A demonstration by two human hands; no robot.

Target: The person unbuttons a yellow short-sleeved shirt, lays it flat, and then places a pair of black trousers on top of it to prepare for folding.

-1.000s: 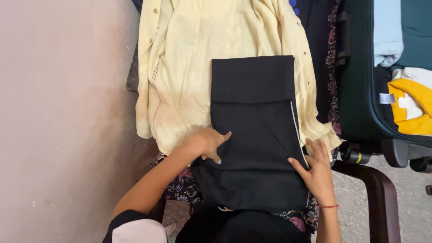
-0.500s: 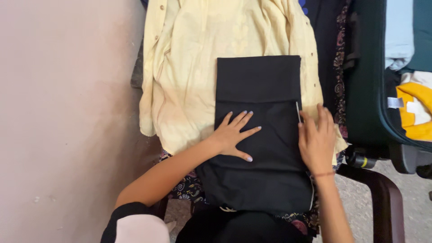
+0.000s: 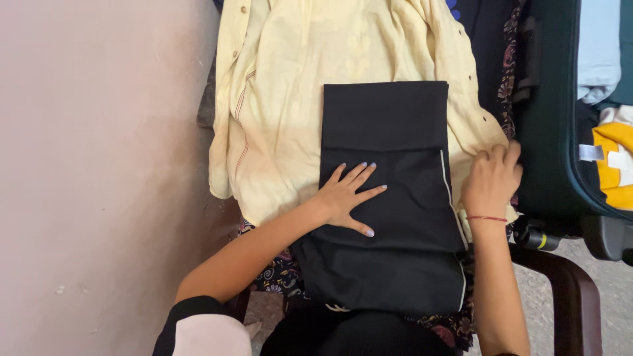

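Left hand (image 3: 346,198) lies flat, fingers spread, on the folded black garment (image 3: 389,198) running lengthwise up frame centre, while right hand (image 3: 491,181) pinches the yellow shirt (image 3: 283,99) just right of it.

Left third of the frame: bare pink wall (image 3: 99,165) hems you in, with no passage beyond the cream shirt's (image 3: 283,118) edge. Right side: the dark green suitcase (image 3: 547,132) stands just beside your right hand (image 3: 491,181), leaving only a narrow gap. Lower right: the dark chair arm (image 3: 567,277) curves across. Your left hand (image 3: 346,198) lies flat on the black folded garment (image 3: 389,217); its upper half is uncovered.
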